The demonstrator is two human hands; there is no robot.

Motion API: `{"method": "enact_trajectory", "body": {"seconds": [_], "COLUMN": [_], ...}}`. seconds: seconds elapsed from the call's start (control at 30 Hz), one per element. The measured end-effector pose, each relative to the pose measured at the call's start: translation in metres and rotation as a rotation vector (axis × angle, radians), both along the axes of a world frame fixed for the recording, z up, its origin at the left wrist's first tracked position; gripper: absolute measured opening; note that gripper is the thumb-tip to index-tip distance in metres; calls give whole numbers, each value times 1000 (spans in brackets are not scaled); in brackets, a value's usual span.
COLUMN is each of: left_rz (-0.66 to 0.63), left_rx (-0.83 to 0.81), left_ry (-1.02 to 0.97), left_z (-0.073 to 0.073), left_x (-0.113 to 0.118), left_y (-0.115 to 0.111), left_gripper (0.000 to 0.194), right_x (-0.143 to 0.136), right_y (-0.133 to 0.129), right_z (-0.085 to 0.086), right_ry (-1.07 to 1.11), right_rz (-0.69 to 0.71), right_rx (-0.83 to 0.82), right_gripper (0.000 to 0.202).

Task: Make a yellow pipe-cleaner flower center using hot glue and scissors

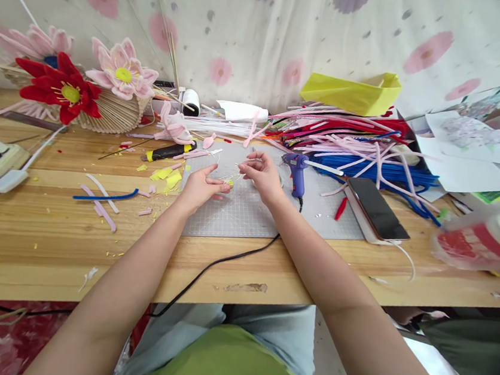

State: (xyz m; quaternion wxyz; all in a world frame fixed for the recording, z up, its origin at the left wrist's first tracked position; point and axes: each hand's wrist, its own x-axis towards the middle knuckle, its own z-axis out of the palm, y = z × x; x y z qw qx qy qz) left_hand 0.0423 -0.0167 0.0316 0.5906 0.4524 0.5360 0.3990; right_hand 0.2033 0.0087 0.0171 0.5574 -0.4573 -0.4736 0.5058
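Above the grey cutting mat (214,222), my left hand (202,189) pinches a small yellow flower centre (230,183) at its fingertips. Thin pale strands spread from this piece towards my right hand (261,175). The thumb and fingertips of that hand are closed at the ends of the strands, too small to make out clearly. A purple hot glue gun (296,175) with a white glue stick lies just right of my right hand. Pale pink petal pieces (209,141) rest on the mat's far edge.
Finished flowers, red (65,91) and pink (122,70), stand at the back left. A black-and-yellow utility knife (170,152) and yellow scraps (172,180) lie left. Pipe cleaners (360,170), a phone (376,209) and a lidded cup (487,241) are right. A black cord (218,262) crosses the table's front edge.
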Motion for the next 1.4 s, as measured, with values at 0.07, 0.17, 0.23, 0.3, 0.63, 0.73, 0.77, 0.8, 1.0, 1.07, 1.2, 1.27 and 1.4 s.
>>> {"method": "enact_trajectory", "body": {"seconds": [0.07, 0.17, 0.23, 0.3, 0.63, 0.73, 0.77, 0.8, 1.0, 1.07, 1.2, 1.27, 1.4], "left_rz": [7, 22, 25, 15, -161, -134, -121, -106, -67, -56, -41, -36, -44], "left_rx": [-7, -17, -24, -23, -71, -36, -27, -21, -13, -16, -19, -20, -2], "left_ry": [-12, -28, -26, -18, -136, -112, -102, -93, -73, -81, -105, -102, -89], "left_z": [1, 0, -1, -1, 0, -3, -4, -4, -6, -7, -7, -6, -5], "left_x": [0, 0, 1, 0, -15, -12, -11, -9, -4, -4, -4, -2, 1], "left_y": [0, 0, 0, 1, 6, 6, 5, 4, 3, 3, 3, 3, 1], "left_gripper": [93, 95, 96, 98, 76, 82, 84, 86, 84, 86, 87, 84, 79], "right_x": [1, -6, -13, -18, -11, -11, -12, -13, -17, -17, -17, -17, -17], "right_y": [-2, -8, -12, -14, -13, -14, -13, -13, -14, -14, -13, -13, -13], "right_z": [1, -1, -4, -6, 4, 4, 4, 4, 3, 3, 2, 1, 1], "right_ry": [1, -36, -59, -74, 36, 45, 43, 42, 48, 49, 52, 55, 57], "right_rz": [5, 143, 203, 197, 186, 177, 172, 168, 191, 194, 184, 182, 191], "right_rx": [-21, -52, -45, -26, -164, -182, -187, -190, -209, -201, -189, -189, -185], "right_gripper": [35, 36, 38, 38, 42, 42, 41, 41, 43, 44, 44, 43, 42]}}
